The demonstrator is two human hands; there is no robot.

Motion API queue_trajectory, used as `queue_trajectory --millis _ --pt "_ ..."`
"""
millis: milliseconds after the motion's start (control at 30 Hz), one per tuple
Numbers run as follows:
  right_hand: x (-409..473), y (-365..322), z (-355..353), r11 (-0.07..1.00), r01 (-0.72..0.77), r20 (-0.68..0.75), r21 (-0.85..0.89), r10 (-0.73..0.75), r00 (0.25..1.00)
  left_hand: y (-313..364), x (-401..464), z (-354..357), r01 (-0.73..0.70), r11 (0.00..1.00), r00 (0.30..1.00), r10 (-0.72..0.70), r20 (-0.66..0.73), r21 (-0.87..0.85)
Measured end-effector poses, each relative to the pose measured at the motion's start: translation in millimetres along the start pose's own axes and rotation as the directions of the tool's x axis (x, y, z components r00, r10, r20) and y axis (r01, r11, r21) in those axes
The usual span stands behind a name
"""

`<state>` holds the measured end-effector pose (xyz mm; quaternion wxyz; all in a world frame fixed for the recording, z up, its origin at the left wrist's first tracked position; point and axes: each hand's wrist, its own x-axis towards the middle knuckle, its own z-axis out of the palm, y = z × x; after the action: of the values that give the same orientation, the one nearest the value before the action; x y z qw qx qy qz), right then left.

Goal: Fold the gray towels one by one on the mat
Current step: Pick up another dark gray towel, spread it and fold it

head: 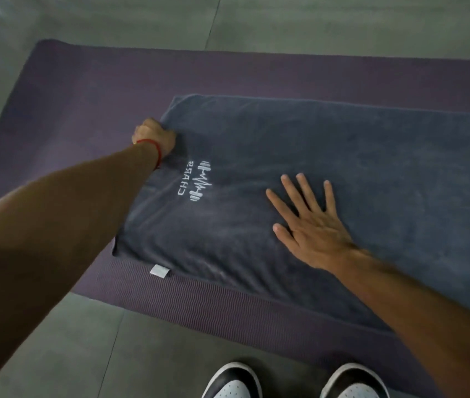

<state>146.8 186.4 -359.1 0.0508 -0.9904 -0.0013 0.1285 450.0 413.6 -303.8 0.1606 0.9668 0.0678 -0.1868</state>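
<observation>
Nearest the camera, the toes of two black-and-white shoes (294, 382) stood on the gray tiled floor (84, 340), just short of the near edge of a purple mat (228, 308). The mat ran across the floor from left to right and out of view at the right side.

A gray towel (343, 156) lay flat on the mat, its long sides parallel to the mat's edges and its right end cut off by the frame. A small white tag (159, 271) stuck out from the towel's near edge close to its left corner and lay on the mat. A white logo (196, 180) of a dumbbell shape with lettering sat on the towel's left part, turned sideways to the viewer.

The right hand (305, 222) lay palm down on the towel, right of the logo, with its fingers straight and spread apart, pressing flat on the cloth. Farther off, the left hand (153, 136) reached to the towel's left edge near the far corner, its fingers curled round the cloth there. A red string bracelet (149, 145) circled the left wrist.

Beyond the towel, a bare strip of mat showed, then more gray floor.
</observation>
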Motion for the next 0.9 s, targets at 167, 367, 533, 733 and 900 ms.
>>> queue_trajectory --millis 167,367,533,733,900 --pt "0.7 2.4 2.9 0.998 0.023 -0.030 0.054 -0.022 0.999 57.1 18.0 2.7 0.058 0.987 0.998 -0.064 -0.030 -0.153" --pt "0.1 -0.4 4.3 0.999 0.021 -0.041 0.049 -0.019 0.999 82.9 22.6 -17.2 0.041 0.995 0.990 -0.029 0.137 -0.086" --pt "1.0 -4.9 -2.9 0.996 -0.014 0.011 0.084 0.013 1.000 92.7 -5.1 -48.7 -0.354 0.901 0.935 0.340 0.100 0.251" --pt "-5.3 -38.7 -36.0 0.743 -0.115 -0.160 0.659 0.288 0.944 156.3 -92.1 -22.9 -0.403 0.848 0.814 0.504 0.289 -0.345" --pt "-54.6 -31.6 -57.0 0.119 -0.258 0.116 0.959 0.664 0.739 233.1 -184.7 45.9 -0.377 0.776 0.690 0.599 0.406 -0.505"
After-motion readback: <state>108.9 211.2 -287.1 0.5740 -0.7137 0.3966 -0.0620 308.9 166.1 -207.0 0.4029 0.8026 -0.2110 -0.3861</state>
